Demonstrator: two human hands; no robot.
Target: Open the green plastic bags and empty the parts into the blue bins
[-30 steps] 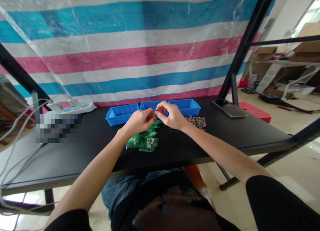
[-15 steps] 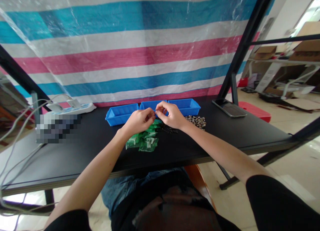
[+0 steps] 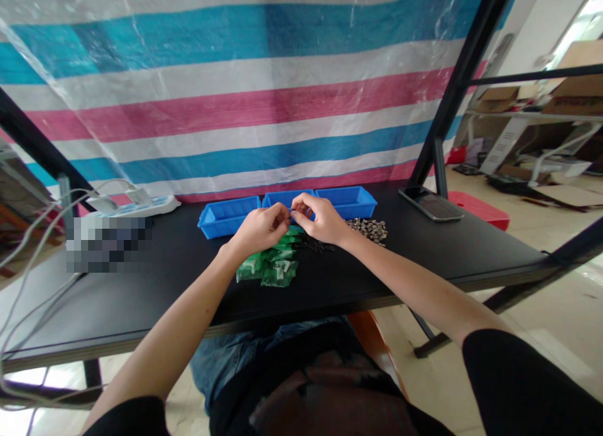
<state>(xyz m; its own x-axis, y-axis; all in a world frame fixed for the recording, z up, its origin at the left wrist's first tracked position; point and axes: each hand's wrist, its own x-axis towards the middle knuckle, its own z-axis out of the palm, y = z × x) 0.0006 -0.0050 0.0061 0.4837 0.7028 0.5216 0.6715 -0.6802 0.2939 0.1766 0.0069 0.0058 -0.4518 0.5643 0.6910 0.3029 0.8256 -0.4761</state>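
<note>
My left hand (image 3: 262,225) and my right hand (image 3: 320,218) meet fingertip to fingertip over the table, both closed in a pinch. Whatever lies between their fingers is too small to make out. Under my left hand are several green plastic packets (image 3: 277,269) with small white pieces inside. Thin black parts (image 3: 318,243) lie in a loose heap below my right hand. Beside my right wrist is a pile of small metallic pieces (image 3: 370,230). Behind the hands stand three blue trays in a row: a left one (image 3: 205,225), a partly covered middle one (image 3: 287,197), and a right one (image 3: 365,208).
The black table (image 3: 164,285) holds a white power strip (image 3: 162,205) with plugs and cables at the left. A phone (image 3: 431,205) rests near the right end. Striped sheeting (image 3: 264,109) hangs behind, between black frame posts (image 3: 452,103). A red stool (image 3: 480,208) stands beyond.
Both hands stay over the same spot, still pinched together. My right fingertips have shifted slightly; the packets, piles and trays lie as before.
</note>
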